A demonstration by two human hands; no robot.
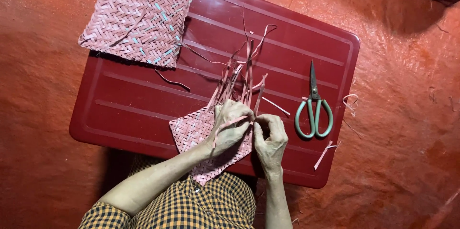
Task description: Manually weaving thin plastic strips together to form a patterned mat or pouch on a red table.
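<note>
A dark red, ribbed plastic tabletop (143,109) fills most of the view, set on an orange-red floor covering (43,128). At its far left corner lies a finished pink woven mat (134,23), rectangular, with a few pale blue strips worked in, overhanging the tabletop's edge a little. Near the front edge sits a smaller, unfinished pink woven piece (191,130), tilted like a diamond, its loose pink strips (242,73) fanning upward across the tabletop. The left hand (230,126) rests on top of this piece, fingers curled and pinched shut on one pink strip at the piece's upper edge. The right hand (271,138) is just beside it, touching the left, its fingers narrow and pinching the same strip. To the right, well apart from the hands, lie green-handled scissors (314,111), blades closed and pointing away. Small cut pink scraps (326,152) lie near the scissors' handles.
</note>
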